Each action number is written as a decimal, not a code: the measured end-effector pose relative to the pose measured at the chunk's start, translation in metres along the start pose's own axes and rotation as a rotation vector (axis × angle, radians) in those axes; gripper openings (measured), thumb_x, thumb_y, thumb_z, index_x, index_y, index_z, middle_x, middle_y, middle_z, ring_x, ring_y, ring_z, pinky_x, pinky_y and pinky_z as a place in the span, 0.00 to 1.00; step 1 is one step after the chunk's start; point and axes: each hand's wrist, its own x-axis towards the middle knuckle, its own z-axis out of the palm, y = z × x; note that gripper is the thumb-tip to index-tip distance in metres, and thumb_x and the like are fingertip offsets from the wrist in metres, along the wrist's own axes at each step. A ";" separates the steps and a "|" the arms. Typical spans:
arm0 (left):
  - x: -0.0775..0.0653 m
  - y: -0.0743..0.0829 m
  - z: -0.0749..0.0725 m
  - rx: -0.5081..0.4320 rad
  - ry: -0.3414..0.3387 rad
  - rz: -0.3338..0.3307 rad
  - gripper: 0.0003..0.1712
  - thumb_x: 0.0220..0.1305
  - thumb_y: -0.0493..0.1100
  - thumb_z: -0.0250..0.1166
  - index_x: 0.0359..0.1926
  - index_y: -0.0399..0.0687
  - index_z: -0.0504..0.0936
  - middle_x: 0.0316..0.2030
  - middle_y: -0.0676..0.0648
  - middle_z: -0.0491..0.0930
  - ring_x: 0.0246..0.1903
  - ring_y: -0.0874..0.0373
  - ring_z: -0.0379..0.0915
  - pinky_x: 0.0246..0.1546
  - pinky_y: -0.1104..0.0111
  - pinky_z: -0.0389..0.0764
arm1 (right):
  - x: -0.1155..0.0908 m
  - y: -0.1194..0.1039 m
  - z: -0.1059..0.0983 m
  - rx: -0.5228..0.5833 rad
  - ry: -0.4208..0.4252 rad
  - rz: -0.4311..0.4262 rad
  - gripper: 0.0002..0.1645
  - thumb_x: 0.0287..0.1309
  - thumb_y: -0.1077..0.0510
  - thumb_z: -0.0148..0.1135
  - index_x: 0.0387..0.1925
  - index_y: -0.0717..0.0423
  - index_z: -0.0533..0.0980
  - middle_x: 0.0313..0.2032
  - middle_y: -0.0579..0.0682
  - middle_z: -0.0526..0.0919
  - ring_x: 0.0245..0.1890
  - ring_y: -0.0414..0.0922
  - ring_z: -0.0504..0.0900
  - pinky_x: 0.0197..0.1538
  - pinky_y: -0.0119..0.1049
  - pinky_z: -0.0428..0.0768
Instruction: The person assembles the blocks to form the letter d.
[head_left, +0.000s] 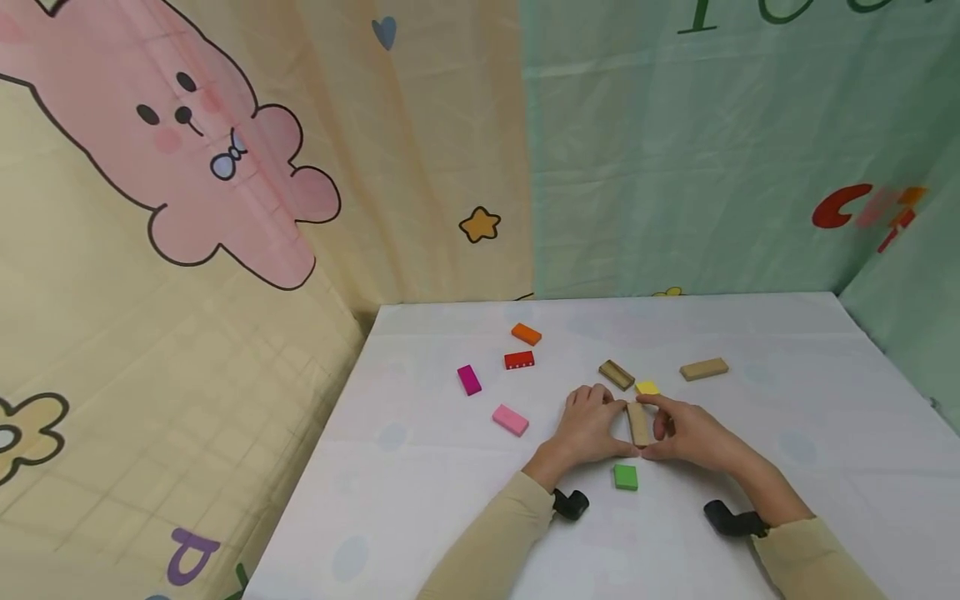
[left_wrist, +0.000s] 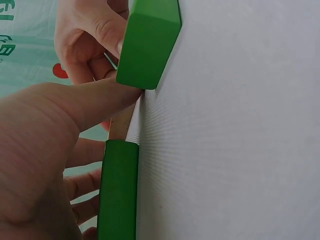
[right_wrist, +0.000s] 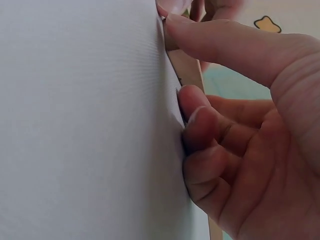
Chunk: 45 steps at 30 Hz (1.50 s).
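Right of centre in the lower frame, the left hand (head_left: 588,425) and right hand (head_left: 693,433) share a narrow pinch on the plain wooden block (head_left: 638,424), and uneven pressure could twist it into the yellow block (head_left: 647,387) just above!

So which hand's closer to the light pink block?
Left. The left hand is a short way to the right of the light pink block; the right hand is farther right, on the far side of the wooden block between the hands.
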 end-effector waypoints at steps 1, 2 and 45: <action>-0.001 0.000 0.000 -0.002 0.002 -0.001 0.46 0.53 0.76 0.67 0.68 0.61 0.76 0.51 0.56 0.66 0.53 0.60 0.60 0.62 0.64 0.62 | 0.000 0.000 -0.001 0.004 -0.006 -0.002 0.53 0.48 0.51 0.80 0.71 0.62 0.64 0.30 0.46 0.75 0.24 0.41 0.72 0.29 0.34 0.72; -0.001 -0.001 -0.001 -0.004 0.003 -0.002 0.45 0.53 0.76 0.67 0.67 0.61 0.76 0.51 0.56 0.66 0.53 0.60 0.60 0.62 0.64 0.62 | 0.001 0.000 -0.001 0.005 -0.011 -0.003 0.53 0.48 0.50 0.80 0.71 0.62 0.64 0.30 0.46 0.76 0.25 0.41 0.73 0.29 0.34 0.73; -0.031 0.011 -0.008 -0.162 -0.125 0.219 0.39 0.71 0.71 0.47 0.77 0.63 0.62 0.78 0.53 0.49 0.77 0.58 0.38 0.73 0.61 0.50 | 0.023 0.041 -0.077 -0.036 0.294 0.185 0.34 0.68 0.43 0.63 0.64 0.61 0.73 0.62 0.68 0.73 0.60 0.68 0.70 0.56 0.66 0.71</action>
